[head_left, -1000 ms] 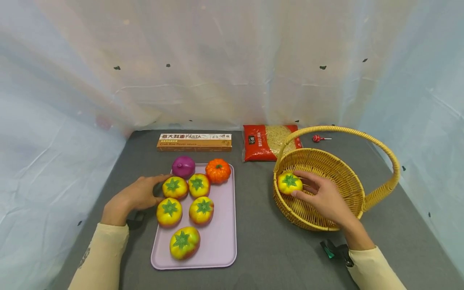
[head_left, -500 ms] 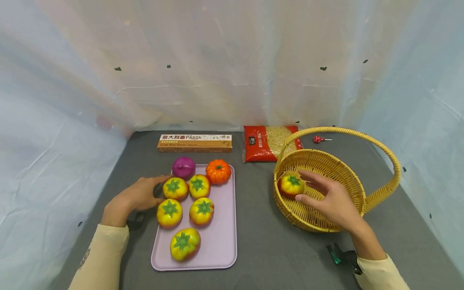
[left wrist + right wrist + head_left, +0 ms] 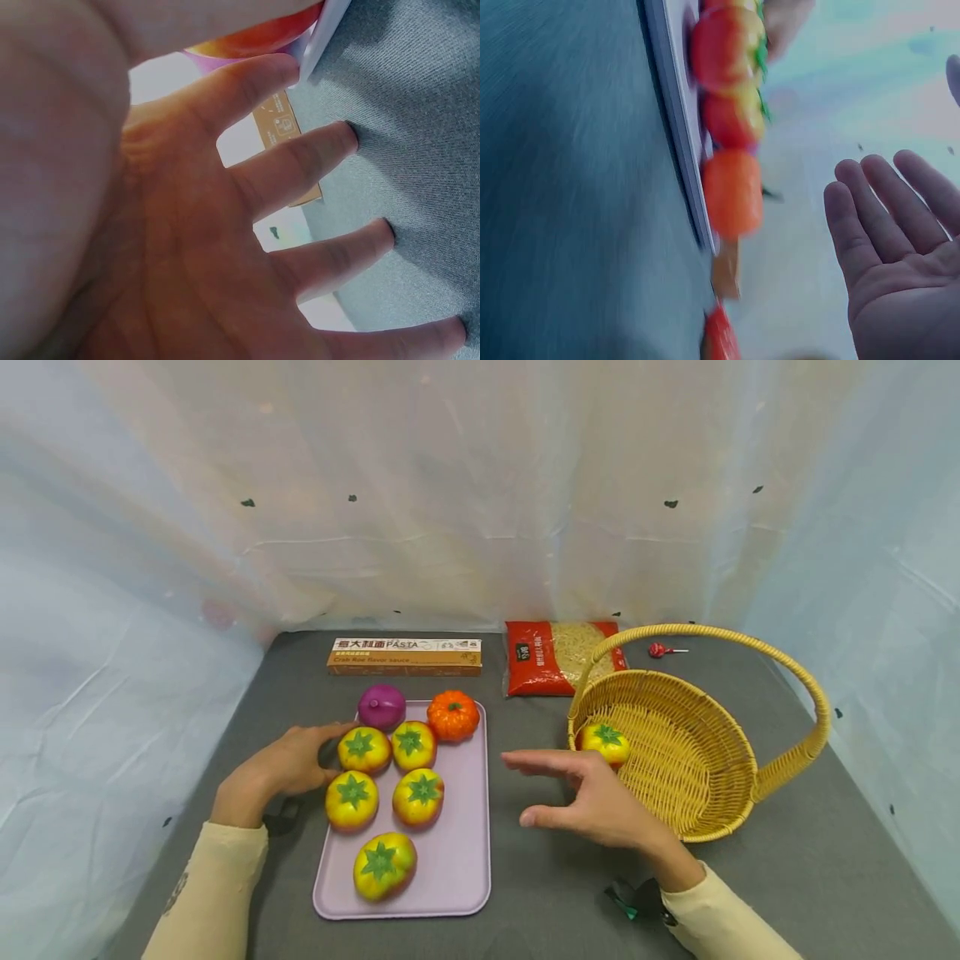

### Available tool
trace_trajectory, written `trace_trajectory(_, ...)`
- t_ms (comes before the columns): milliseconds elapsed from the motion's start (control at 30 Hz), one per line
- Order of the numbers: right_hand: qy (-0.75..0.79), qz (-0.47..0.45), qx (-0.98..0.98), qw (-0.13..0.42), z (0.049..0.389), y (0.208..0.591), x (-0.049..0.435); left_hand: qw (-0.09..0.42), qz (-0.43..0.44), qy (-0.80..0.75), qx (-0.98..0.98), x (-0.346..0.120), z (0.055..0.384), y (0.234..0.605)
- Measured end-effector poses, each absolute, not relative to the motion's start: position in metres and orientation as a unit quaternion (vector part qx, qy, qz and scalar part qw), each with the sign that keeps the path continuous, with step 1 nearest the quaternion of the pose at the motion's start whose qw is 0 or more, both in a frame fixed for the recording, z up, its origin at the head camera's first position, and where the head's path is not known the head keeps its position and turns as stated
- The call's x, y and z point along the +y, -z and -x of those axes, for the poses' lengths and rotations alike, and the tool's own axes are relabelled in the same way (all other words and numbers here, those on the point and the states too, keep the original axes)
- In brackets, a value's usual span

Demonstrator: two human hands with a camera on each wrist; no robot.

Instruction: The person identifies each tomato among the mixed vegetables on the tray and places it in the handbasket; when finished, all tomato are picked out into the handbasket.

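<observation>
Your right hand (image 3: 592, 797) is empty and loose. One glossy yellow-red fruit (image 3: 606, 743), green star cap, sits in the round golden wicker basket (image 3: 705, 714) at frame right, wall probably stopping it rolling. Your left hand (image 3: 281, 764) grips nothing, maybe propped; only its wrist cam catches fingertips (image 3: 379, 234) at the grey table (image 3: 427, 150).

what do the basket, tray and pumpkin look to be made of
Basket: probably wicker or plastic imitation, slightly shiny; woven strands show.
Tray: likely smooth matte plastic, judging by its even lilac surface and thin raised rim.
Pumpkin: glossy, possibly plastic or coated foam, given its bright highlights.
</observation>
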State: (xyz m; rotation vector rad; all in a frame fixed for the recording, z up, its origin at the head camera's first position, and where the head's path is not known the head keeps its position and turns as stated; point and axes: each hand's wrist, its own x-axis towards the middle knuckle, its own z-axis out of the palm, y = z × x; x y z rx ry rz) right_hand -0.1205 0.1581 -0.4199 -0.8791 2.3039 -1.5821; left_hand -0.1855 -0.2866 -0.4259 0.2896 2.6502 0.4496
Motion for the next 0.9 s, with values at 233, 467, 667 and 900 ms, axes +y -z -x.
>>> trace_trajectory(233, 0.522, 0.349, 0.764, 0.150, 0.144, 0.438, 0.099, 0.220, -0.103, -0.158, 0.957, -0.287, 0.187, 0.428)
trace_trajectory(467, 0.496, 0.379, 0.765, 0.159, 0.161, 0.451, 0.064, 0.218, -0.105, -0.160, 0.957, -0.286, 0.189, 0.427)
trace_trajectory(667, 0.450, 0.376, 0.800, 0.128, 0.161, 0.450, 0.059, 0.214, -0.110, -0.161, 0.957, -0.287, 0.188, 0.425)
trace_trajectory(900, 0.399, 0.399, 0.815, 0.130, 0.159, 0.457, 0.050, 0.212, -0.107, -0.166, 0.957, -0.287, 0.187, 0.425)
